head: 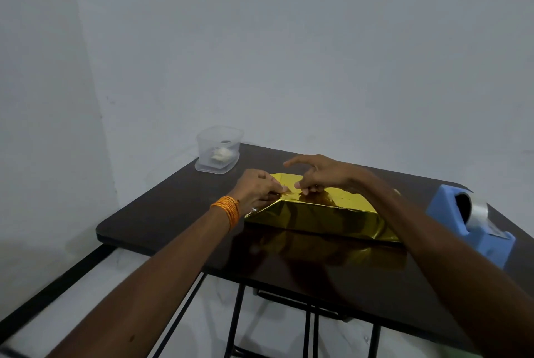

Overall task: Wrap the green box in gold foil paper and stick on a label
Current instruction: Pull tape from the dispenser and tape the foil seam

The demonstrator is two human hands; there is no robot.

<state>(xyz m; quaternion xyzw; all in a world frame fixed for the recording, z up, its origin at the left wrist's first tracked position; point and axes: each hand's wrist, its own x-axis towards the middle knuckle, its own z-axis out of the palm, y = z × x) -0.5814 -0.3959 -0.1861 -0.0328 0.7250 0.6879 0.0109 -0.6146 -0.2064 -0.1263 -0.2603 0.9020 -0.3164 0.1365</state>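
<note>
A box covered in gold foil paper (323,217) lies flat in the middle of the dark table (161,216); no green shows. At the box's left end my left hand (257,191), with orange threads on the wrist, pinches the folded foil flap. My right hand (320,174) rests on the top of the box beside it, thumb and fingers pressed on the same foil fold, index finger lifted. Their fingertips nearly meet. I cannot see a label.
A clear plastic container (218,149) with something white inside stands at the table's far left corner. A blue tape dispenser (474,223) with a roll of clear tape sits at the right edge. White walls stand behind; black table legs show below.
</note>
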